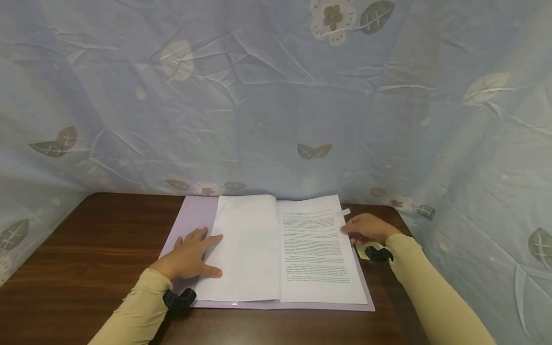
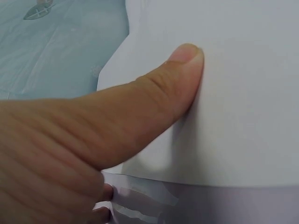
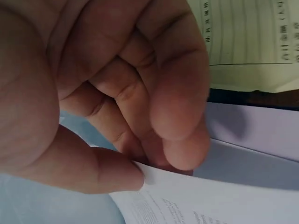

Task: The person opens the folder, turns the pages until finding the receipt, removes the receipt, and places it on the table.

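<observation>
An open lilac folder (image 1: 196,206) lies on the table with white sheets in it. On its left side is a blank-looking page (image 1: 247,244); the right page (image 1: 316,254) carries printed text, and a small pale tab (image 1: 345,212) sticks out from its upper right edge. My left hand (image 1: 188,254) rests spread over the left page's outer edge, its thumb (image 2: 182,70) touching the paper. At the right page's outer edge, my right hand (image 1: 366,228) pinches the sheet (image 3: 219,196) between thumb and fingers. That edge is lifted off the lilac cover.
Under the right wrist lies a yellowish lined paper (image 3: 252,42) with printed characters, partly hidden. Dark brown wooden table (image 1: 86,258) surrounds the folder. A pale blue curtain (image 1: 267,120) with leaf and flower prints hangs behind the table and along its sides.
</observation>
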